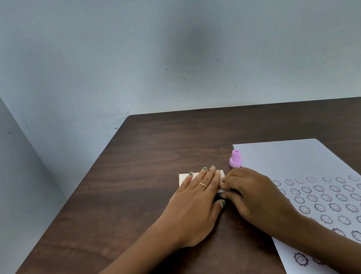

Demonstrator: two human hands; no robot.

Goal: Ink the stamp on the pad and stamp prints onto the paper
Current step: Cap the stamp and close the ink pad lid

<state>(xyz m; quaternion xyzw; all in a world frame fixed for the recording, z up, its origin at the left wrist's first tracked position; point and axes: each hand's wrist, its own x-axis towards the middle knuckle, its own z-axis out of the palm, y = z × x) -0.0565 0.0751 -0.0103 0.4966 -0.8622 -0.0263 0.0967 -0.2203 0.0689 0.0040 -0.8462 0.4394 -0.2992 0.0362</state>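
A small ink pad [184, 178] with a white top and a dark base lies on the table, left of the paper. My left hand [195, 202] rests flat on it, fingers spread over the top and thumb against its near edge. My right hand [250, 194] pinches the pad's right edge with its fingertips. Most of the pad is hidden under both hands. A pink stamp [235, 159] stands upright just beyond my right hand, at the paper's left edge, with no hand on it. The white paper [282, 159] carries several rows of round flower-face prints on its near half.
The dark wooden table [153, 145] stands in a corner against pale blue walls. Its left edge runs diagonally toward me and its far edge lies close behind the paper. The paper's far half is unprinted.
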